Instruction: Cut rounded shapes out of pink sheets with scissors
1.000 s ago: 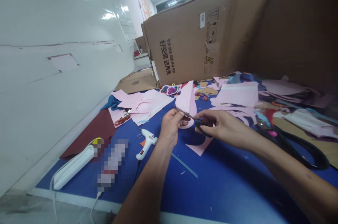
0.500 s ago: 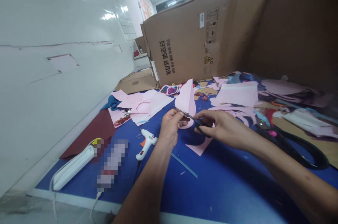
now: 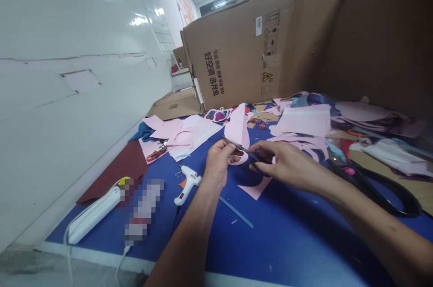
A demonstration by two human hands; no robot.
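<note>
My left hand (image 3: pixel 219 160) pinches a pink sheet (image 3: pixel 237 128), paper or felt, that stands up folded in front of it. In my right hand (image 3: pixel 282 160) are black-handled scissors (image 3: pixel 260 164), fingers wrapped through the handles. Their blades reach left to the sheet, close by my left fingertips. A curved pink edge shows beneath the blades, and a pink offcut (image 3: pixel 256 191) lies on the table just below my right hand. How far the blades are apart is hard to make out.
On the blue table (image 3: pixel 277 242) lie a white glue gun (image 3: pixel 187 183), a white power strip (image 3: pixel 96 215) and a light blue strip (image 3: pixel 237 211). Large black-handled scissors (image 3: pixel 382 187) rest at right. Pink sheets (image 3: pixel 304 120) and scraps lie before a big cardboard box (image 3: pixel 237 57).
The top of the pink sheet has shifted slightly down and to the left. Both hands and the scissors stay almost in place.
</note>
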